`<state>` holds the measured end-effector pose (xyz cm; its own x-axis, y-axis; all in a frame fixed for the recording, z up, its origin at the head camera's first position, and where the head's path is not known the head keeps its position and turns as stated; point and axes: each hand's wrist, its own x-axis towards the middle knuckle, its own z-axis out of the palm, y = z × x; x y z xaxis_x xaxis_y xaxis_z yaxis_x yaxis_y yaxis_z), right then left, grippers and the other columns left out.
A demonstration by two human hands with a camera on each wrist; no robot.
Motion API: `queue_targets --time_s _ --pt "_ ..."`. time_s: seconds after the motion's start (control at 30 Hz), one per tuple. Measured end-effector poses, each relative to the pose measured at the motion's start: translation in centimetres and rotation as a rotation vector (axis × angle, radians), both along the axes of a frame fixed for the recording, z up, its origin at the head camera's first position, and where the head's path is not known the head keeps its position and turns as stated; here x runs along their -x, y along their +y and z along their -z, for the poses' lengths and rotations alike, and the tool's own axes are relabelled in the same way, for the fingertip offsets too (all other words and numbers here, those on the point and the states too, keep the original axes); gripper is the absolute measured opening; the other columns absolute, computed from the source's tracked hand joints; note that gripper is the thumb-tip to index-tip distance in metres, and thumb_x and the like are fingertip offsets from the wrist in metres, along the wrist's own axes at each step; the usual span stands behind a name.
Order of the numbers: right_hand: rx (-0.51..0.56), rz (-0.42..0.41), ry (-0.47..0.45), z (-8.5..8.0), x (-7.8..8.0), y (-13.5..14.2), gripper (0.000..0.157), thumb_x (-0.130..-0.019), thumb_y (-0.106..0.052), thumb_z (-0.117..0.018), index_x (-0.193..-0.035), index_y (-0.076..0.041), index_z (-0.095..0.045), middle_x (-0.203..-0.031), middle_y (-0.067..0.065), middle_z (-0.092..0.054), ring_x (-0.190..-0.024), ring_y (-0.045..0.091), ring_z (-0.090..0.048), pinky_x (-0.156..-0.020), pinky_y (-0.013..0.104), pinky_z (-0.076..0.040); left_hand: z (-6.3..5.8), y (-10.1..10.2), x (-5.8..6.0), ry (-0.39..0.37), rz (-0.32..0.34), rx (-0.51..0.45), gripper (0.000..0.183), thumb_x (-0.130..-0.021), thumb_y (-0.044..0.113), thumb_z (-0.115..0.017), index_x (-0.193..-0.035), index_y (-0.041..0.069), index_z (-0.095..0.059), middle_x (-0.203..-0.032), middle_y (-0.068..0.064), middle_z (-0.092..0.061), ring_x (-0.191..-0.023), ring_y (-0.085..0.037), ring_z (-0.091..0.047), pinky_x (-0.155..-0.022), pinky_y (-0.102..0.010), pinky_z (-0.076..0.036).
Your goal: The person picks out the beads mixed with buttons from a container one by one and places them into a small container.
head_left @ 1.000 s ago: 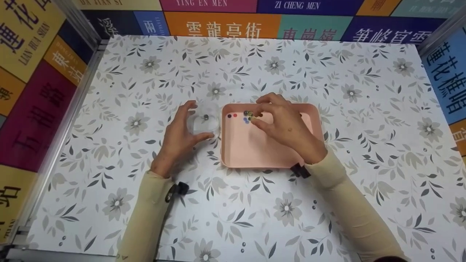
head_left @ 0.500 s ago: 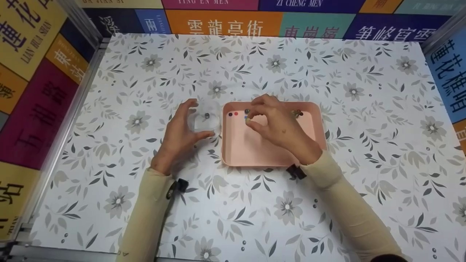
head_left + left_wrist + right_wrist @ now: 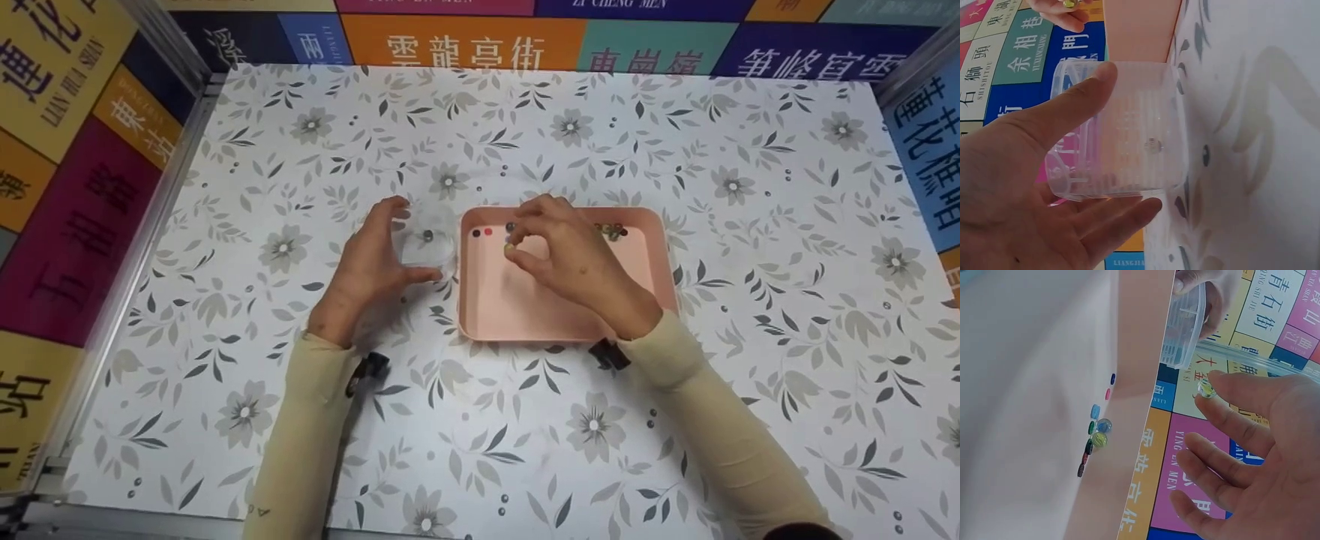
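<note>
My left hand [image 3: 367, 259] holds a clear plastic box [image 3: 1140, 124], thumb on one side and fingers on the other, beside the tray's left wall. Inside that box lies one small dark marble [image 3: 428, 235]. Between thumb and index finger, my right hand [image 3: 581, 259] pinches a glass marble [image 3: 1205, 388] with a yellow-green swirl, above the pink tray [image 3: 525, 319]; its other fingers are loosely bent. Two more marbles [image 3: 1100, 440] rest in the tray near several small coloured discs [image 3: 1095, 411]. In the head view, the right hand hides part of the tray's far side.
More marbles [image 3: 611, 231] sit in the tray's far right corner, and a red disc [image 3: 488, 232] lies toward its far left. The table's floral cover [image 3: 465, 442] surrounds both containers. Printed panels [image 3: 465, 46] stand along the back and sides.
My right hand has shifted slightly left over the tray with the marble at its fingertips, uncovering the marbles in the far right corner. The left hand stays at the box.
</note>
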<state>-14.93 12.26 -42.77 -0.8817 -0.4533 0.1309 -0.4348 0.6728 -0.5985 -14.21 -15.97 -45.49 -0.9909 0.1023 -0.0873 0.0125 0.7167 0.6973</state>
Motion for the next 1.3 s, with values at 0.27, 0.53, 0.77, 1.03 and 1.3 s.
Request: queue_targets --time_s 0.27,0.53,0.77,1.03,1.3 --pt "-0.014 0.0 -0.005 0.2 0.0 -0.3 0.014 -0.096 -0.027 -0.076 -0.099 -0.014 -0.077 -0.132 0.006 -0.064 -0.128 0.027 -0.057 -0.112 0.046 -0.047 -0.6 0.1 0.3 -0.017 0.06 0.059 0.108 -0.072 0.026 -0.097 -0.161 0.017 -0.036 -0.147 -0.018 -0.048 -0.132 -0.04 -0.057 -0.115 -0.051 -0.048" --pt "0.0 0.006 0.028 -0.2 -0.2 -0.7 0.014 -0.097 -0.027 -0.075 -0.099 -0.014 -0.076 -0.13 0.006 -0.065 -0.126 0.026 -0.058 -0.108 0.045 -0.05 -0.4 0.1 0.3 0.012 0.062 0.064 0.106 -0.071 0.026 -0.097 -0.16 0.016 -0.039 -0.147 -0.018 -0.049 -0.132 -0.04 -0.058 -0.114 -0.052 -0.048" --pt "0.01 0.013 0.059 -0.5 -0.3 -1.4 0.013 -0.097 -0.026 -0.076 -0.099 -0.014 -0.077 -0.129 0.005 -0.065 -0.127 0.026 -0.058 -0.108 0.043 -0.05 -0.2 0.0 0.3 0.023 0.056 0.048 0.105 -0.07 0.026 -0.098 -0.158 0.017 -0.041 -0.147 -0.016 -0.051 -0.133 -0.039 -0.057 -0.115 -0.051 -0.048" --pt "0.028 -0.003 0.071 -0.3 -0.2 -2.3 0.015 -0.096 -0.024 -0.076 -0.101 -0.01 -0.077 -0.125 0.008 -0.066 -0.122 0.026 -0.06 -0.104 0.042 -0.052 -0.1 0.0 0.2 0.017 0.054 0.038 0.104 -0.07 0.026 -0.098 -0.157 0.018 -0.042 -0.147 -0.016 -0.051 -0.134 -0.038 -0.056 -0.116 -0.051 -0.047" --pt "0.035 -0.016 0.053 -0.2 0.0 -2.9 0.015 -0.097 -0.024 -0.076 -0.102 -0.01 -0.077 -0.125 0.007 -0.066 -0.123 0.024 -0.059 -0.103 0.04 -0.053 -0.2 -0.1 0.2 0.014 0.056 0.037 0.104 -0.07 0.027 -0.098 -0.157 0.018 -0.042 -0.149 -0.015 -0.05 -0.136 -0.037 -0.055 -0.118 -0.05 -0.046"
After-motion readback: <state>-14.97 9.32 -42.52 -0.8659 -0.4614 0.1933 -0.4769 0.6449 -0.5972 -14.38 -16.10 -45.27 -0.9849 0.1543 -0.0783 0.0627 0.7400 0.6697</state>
